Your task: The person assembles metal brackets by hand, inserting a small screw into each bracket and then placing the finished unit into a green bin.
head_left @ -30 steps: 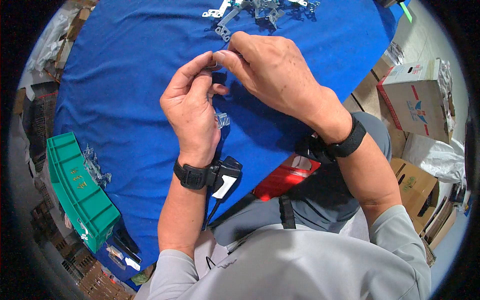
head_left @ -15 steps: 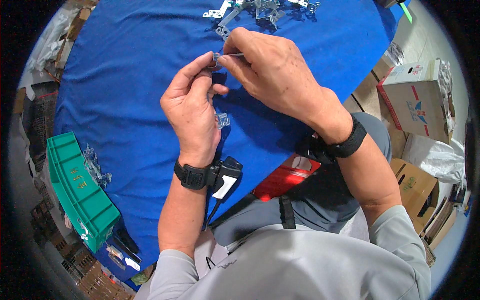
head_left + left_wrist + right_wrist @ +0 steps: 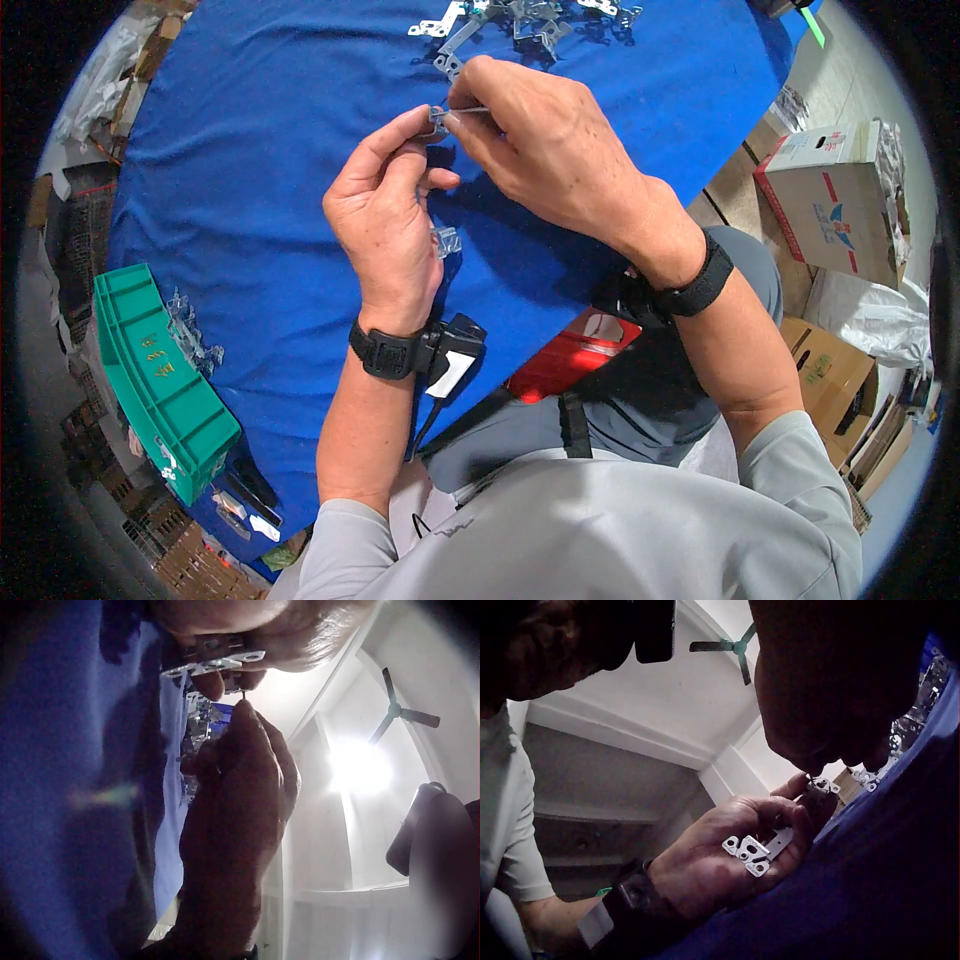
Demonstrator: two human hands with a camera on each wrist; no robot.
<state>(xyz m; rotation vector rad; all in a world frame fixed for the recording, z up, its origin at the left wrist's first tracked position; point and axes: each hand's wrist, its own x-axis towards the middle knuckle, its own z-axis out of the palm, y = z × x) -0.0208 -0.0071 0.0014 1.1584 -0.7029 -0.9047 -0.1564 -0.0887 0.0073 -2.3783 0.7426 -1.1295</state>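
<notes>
My left hand (image 3: 385, 220) holds a silvery metal hinge bracket, palm turned inward. Its wide plate with round holes (image 3: 751, 855) sticks out at the palm in the right wrist view. At the tips of the thumb and index finger is a small metal end piece (image 3: 823, 785). My right hand (image 3: 560, 150) meets those fingertips, thumb and index finger pinching a thin, light-coloured piece (image 3: 476, 110) against the end piece. In the left wrist view the bracket plate (image 3: 217, 664) lies across the left fingers, the right hand (image 3: 240, 780) just below. Most of the thin piece is hidden by the right fingers.
Several metal brackets (image 3: 540, 25) lie piled at the far side of the blue cloth (image 3: 250, 130). On the left stands a green plastic bin (image 3: 165, 380), with clear or shiny small parts (image 3: 190, 335) beside it. Cardboard boxes (image 3: 830, 200) stand on the floor to the right.
The right index finger has risen slightly, and the thin piece and the metal end at the left fingertips now show more. The left hand stays almost in place.
</notes>
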